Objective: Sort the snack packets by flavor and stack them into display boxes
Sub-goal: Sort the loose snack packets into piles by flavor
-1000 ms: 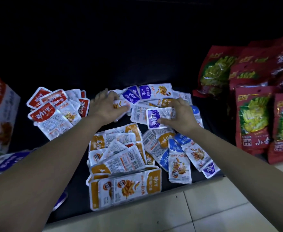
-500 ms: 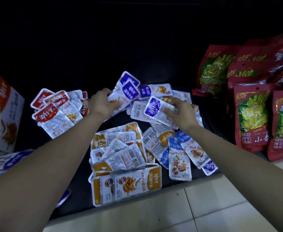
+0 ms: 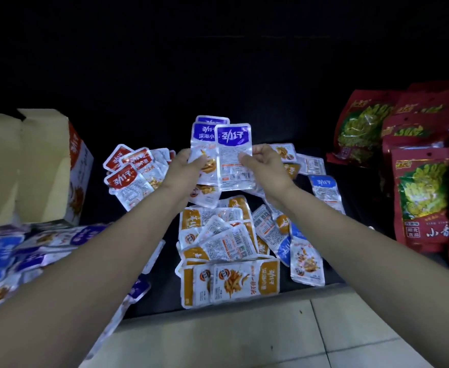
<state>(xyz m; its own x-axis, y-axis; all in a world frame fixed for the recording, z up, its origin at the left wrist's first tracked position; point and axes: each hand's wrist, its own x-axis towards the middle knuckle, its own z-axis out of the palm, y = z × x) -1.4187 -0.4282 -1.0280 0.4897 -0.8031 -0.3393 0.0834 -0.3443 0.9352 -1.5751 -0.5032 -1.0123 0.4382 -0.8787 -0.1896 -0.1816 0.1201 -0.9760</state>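
Observation:
My left hand (image 3: 189,166) grips a small stack of purple-topped snack packets (image 3: 203,140), held upright above the pile. My right hand (image 3: 262,162) pinches one more purple packet (image 3: 234,158) and holds it against the front of that stack. Below the hands lie orange-labelled packets (image 3: 234,282) in a loose heap. Red-labelled packets (image 3: 130,176) are grouped to the left. Blue-labelled packets (image 3: 324,189) lie scattered to the right. An open cardboard display box (image 3: 45,166) stands at the far left.
More blue and purple packets (image 3: 11,256) are heaped at the lower left under my left forearm. Large red bags with green pictures (image 3: 425,192) are stacked at the right. The dark surface (image 3: 165,301) ends at a pale tiled floor (image 3: 244,335) near me.
Both hands have lifted off the pile. The left hand raised its purple packets upright, and the right hand brought its purple packet up against them.

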